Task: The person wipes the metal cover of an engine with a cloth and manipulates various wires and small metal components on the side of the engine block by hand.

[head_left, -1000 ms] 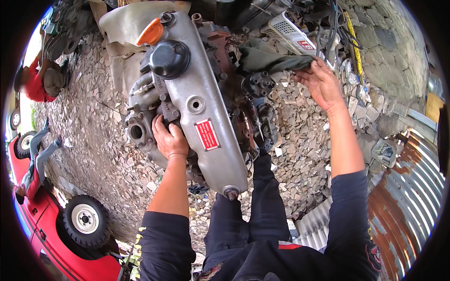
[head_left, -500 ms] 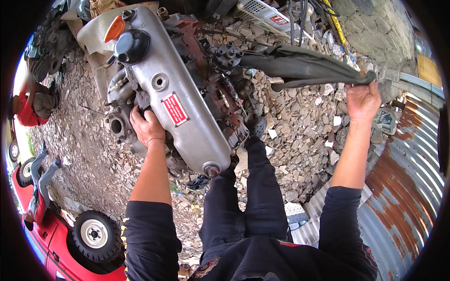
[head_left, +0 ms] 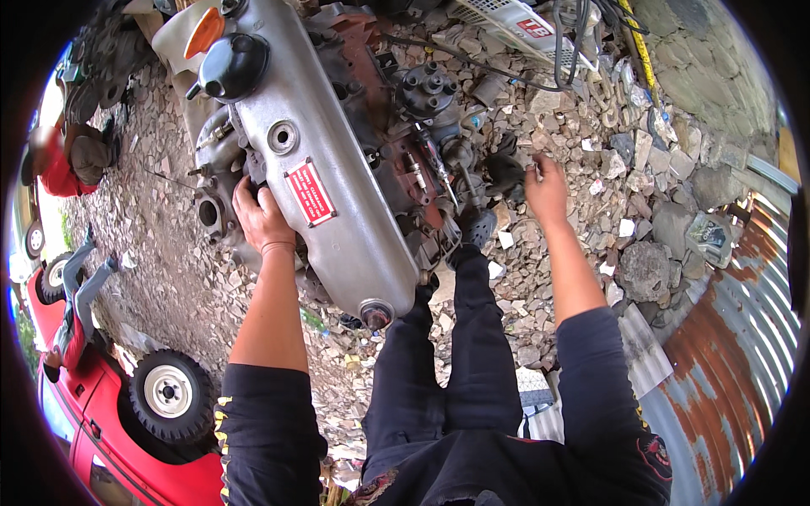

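A large engine (head_left: 371, 169) with a smooth grey valve cover (head_left: 304, 152) stands tilted in front of me. On the cover sit a black round cap (head_left: 236, 66), an orange piece (head_left: 205, 34) and a red label. My left hand (head_left: 263, 216) grips the engine at the cover's left side, fingers curled down beside the intake parts and partly hidden. To the right of the engine, my right hand (head_left: 547, 190) is in the air over the stones, fingers apart, with nothing in it. Just left of it a dark cloth (head_left: 504, 171) lies bunched low beside the engine.
Broken stones (head_left: 582, 278) cover the ground. A white plastic crate (head_left: 515, 29) and black cables (head_left: 561, 59) lie at the far right. Rusty corrugated sheet (head_left: 717, 363) is at right. Leftward are a red vehicle (head_left: 126, 438) and other people, one in red (head_left: 57, 164).
My right hand has let go of the dark cloth, which was stretched out to the right and now lies bunched low by the engine. That hand moved left; my left hand stayed on the engine.
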{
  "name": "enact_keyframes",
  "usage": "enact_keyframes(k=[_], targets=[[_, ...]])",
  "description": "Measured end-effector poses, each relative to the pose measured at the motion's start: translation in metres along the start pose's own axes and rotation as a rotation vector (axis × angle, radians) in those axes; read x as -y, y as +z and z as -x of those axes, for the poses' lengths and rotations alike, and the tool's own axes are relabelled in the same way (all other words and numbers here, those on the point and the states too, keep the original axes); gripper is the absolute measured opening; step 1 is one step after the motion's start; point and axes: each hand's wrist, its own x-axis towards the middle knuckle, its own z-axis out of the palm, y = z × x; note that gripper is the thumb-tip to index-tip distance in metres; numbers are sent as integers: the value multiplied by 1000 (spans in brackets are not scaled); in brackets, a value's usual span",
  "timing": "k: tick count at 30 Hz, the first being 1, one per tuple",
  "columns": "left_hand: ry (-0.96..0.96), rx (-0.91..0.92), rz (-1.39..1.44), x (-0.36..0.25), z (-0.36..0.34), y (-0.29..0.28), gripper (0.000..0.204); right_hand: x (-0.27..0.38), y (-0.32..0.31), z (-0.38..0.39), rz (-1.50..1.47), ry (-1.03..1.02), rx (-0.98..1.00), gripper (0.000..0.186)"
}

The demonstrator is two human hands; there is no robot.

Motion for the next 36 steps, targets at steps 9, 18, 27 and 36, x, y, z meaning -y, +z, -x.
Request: enact_keyframes(k=[9, 18, 27, 36], targets=[[31, 1, 13, 1, 3, -1, 48, 156, 26, 36, 153, -103, 664, 29], [21, 4, 19, -12, 6, 2, 47, 143, 51, 33, 200, -90, 634, 31], [37, 1, 14, -12, 6, -4, 47, 153, -52, 15, -362, -123, 327, 20], [16, 32, 6, -13, 7, -2, 47, 257, -36, -105, 23, -839, 314, 17]])
